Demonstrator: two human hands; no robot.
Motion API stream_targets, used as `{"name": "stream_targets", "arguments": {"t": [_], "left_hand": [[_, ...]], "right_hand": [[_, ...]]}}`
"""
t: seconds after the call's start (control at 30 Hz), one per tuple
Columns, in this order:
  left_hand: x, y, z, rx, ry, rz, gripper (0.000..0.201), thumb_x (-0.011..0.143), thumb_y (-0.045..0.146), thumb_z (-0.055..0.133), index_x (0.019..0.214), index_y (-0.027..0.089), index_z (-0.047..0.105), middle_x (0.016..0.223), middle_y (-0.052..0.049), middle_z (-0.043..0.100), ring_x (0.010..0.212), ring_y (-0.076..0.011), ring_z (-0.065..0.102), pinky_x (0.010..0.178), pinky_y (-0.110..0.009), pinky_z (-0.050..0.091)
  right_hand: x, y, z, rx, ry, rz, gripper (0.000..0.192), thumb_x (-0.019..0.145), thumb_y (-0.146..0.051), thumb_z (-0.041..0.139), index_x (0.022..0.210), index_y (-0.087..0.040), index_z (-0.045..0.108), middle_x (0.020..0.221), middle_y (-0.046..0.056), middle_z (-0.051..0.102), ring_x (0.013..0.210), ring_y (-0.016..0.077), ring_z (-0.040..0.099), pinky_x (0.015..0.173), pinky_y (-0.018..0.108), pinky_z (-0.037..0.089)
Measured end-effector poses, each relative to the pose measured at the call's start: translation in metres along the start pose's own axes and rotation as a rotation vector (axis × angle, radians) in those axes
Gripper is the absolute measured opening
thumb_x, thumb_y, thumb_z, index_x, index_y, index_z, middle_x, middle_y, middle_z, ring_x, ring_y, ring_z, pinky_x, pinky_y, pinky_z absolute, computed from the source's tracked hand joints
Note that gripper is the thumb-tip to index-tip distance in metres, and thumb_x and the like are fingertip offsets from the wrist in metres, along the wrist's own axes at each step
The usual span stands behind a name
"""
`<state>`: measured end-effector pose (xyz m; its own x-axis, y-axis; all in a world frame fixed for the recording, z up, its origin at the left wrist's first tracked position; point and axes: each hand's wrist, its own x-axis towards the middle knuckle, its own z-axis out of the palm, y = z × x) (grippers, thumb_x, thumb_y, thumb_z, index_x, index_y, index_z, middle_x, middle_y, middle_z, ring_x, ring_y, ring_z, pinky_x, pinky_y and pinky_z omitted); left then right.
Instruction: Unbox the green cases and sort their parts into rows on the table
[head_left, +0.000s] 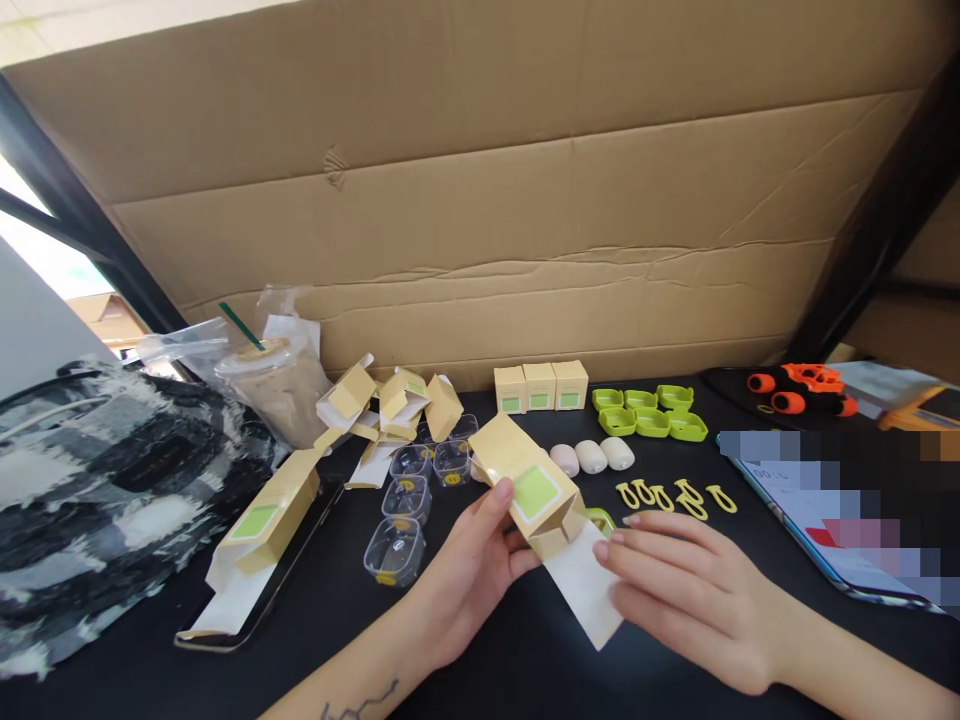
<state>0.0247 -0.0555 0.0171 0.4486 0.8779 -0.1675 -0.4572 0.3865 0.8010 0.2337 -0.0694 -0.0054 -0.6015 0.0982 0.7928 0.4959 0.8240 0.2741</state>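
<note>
Left hand (pixel 469 565) came in palm-up from lower left, thumb and fingers pinching the tan carton (pixel 529 490) with its green label, held just above the black table (pixel 465 670). Right hand (pixel 686 580) lay palm-down, fingers pressed on the carton's white open flap (pixel 589 590).

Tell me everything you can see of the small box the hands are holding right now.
The small box is tan cardboard with a pale green square label on its upper face. It lies tilted, one end pointing up-left, just above the black table. Its near end is open, and a white paper sleeve sticks out toward the camera. The left hand grips its left side, thumb on top; the right hand touches the open end and the sleeve.
</note>
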Motion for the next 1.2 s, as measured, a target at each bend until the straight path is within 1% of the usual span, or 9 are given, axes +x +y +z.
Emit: {"name": "stream_targets", "arguments": {"t": [0.1, 0.23, 0.33, 0.4, 0.53, 0.7, 0.83, 1.07, 1.2], "left_hand": [[-0.002, 0.0, -0.003, -0.024, -0.086, -0.004, 0.046, 0.084, 0.045, 0.058, 0.118, 0.014, 0.058, 0.123, -0.014, 0.062, 0.117, -0.027, 0.055, 0.1, -0.039, 0.04], [-0.005, 0.0, -0.003, 0.007, -0.199, -0.004, 0.048, 0.08, 0.044, 0.063, 0.117, 0.014, 0.059, 0.122, -0.015, 0.062, 0.117, -0.0282, 0.054, 0.099, -0.039, 0.04], [-0.006, -0.001, -0.001, 0.053, -0.172, -0.018, 0.038, 0.082, 0.033, 0.064, 0.114, 0.013, 0.06, 0.118, -0.015, 0.064, 0.108, -0.0253, 0.059, 0.091, -0.036, 0.045], [-0.005, -0.002, 0.0, 0.073, -0.121, -0.032, 0.033, 0.084, 0.029, 0.06, 0.113, 0.013, 0.06, 0.115, -0.014, 0.065, 0.101, -0.0225, 0.061, 0.085, -0.034, 0.048], [-0.003, -0.001, 0.0, 0.071, -0.079, -0.029, 0.032, 0.088, 0.032, 0.056, 0.114, 0.014, 0.057, 0.115, -0.014, 0.065, 0.097, -0.0213, 0.063, 0.083, -0.033, 0.049], [-0.004, -0.002, -0.001, 0.08, -0.05, 0.012, 0.034, 0.086, 0.032, 0.058, 0.116, 0.015, 0.054, 0.119, -0.014, 0.062, 0.106, -0.0266, 0.059, 0.087, -0.038, 0.048], [-0.004, -0.003, -0.001, 0.098, -0.012, 0.048, 0.034, 0.084, 0.03, 0.061, 0.114, 0.015, 0.056, 0.121, -0.014, 0.061, 0.106, -0.0271, 0.059, 0.083, -0.037, 0.05], [-0.001, -0.001, -0.002, 0.098, -0.001, 0.07, 0.034, 0.085, 0.027, 0.06, 0.117, 0.017, 0.057, 0.123, -0.012, 0.061, 0.109, -0.0251, 0.058, 0.086, -0.036, 0.049], [-0.001, -0.001, -0.002, 0.099, -0.015, 0.063, 0.03, 0.088, 0.027, 0.056, 0.116, 0.014, 0.058, 0.116, -0.013, 0.064, 0.102, -0.0235, 0.062, 0.085, -0.035, 0.049]], "right_hand": [[0.007, -0.001, -0.002, 0.007, -0.012, -0.058, 0.028, 0.09, -0.008, 0.044, 0.078, -0.018, 0.067, 0.099, 0.003, 0.073, 0.108, 0.0137, 0.06, 0.104, 0.031, 0.042], [0.01, 0.001, -0.002, -0.031, -0.052, -0.153, 0.025, 0.088, -0.009, 0.049, 0.073, -0.019, 0.066, 0.111, 0.001, 0.07, 0.125, 0.0164, 0.047, 0.111, 0.032, 0.034], [0.008, 0.003, -0.001, -0.075, -0.057, -0.198, 0.028, 0.09, -0.012, 0.045, 0.075, -0.019, 0.067, 0.11, 0.001, 0.071, 0.131, 0.0156, 0.04, 0.114, 0.032, 0.027], [0.007, 0.004, -0.001, -0.102, -0.059, -0.204, 0.029, 0.091, -0.013, 0.043, 0.077, -0.018, 0.068, 0.107, 0.002, 0.072, 0.13, 0.0154, 0.042, 0.114, 0.033, 0.026], [0.006, 0.003, 0.001, -0.158, -0.047, -0.161, 0.022, 0.09, -0.017, 0.046, 0.085, -0.016, 0.068, 0.099, 0.006, 0.074, 0.115, 0.0169, 0.056, 0.111, 0.037, 0.032], [0.007, -0.002, 0.003, -0.239, 0.037, -0.08, 0.012, 0.08, -0.02, 0.057, 0.088, -0.017, 0.066, 0.082, 0.004, 0.073, 0.091, 0.0191, 0.066, 0.089, 0.037, 0.053], [0.01, -0.003, 0.002, -0.271, 0.012, 0.033, 0.022, 0.08, -0.025, 0.051, 0.092, -0.015, 0.067, 0.08, 0.006, 0.072, 0.081, 0.0196, 0.066, 0.077, 0.035, 0.056], [0.013, 0.005, 0.002, -0.187, -0.103, 0.005, 0.025, 0.083, -0.021, 0.049, 0.096, -0.014, 0.069, 0.086, 0.006, 0.073, 0.085, 0.0179, 0.065, 0.083, 0.032, 0.053], [0.011, 0.003, 0.003, -0.182, -0.105, 0.076, 0.027, 0.085, -0.02, 0.049, 0.101, -0.012, 0.068, 0.097, 0.008, 0.073, 0.093, 0.0201, 0.065, 0.085, 0.034, 0.05]]}}
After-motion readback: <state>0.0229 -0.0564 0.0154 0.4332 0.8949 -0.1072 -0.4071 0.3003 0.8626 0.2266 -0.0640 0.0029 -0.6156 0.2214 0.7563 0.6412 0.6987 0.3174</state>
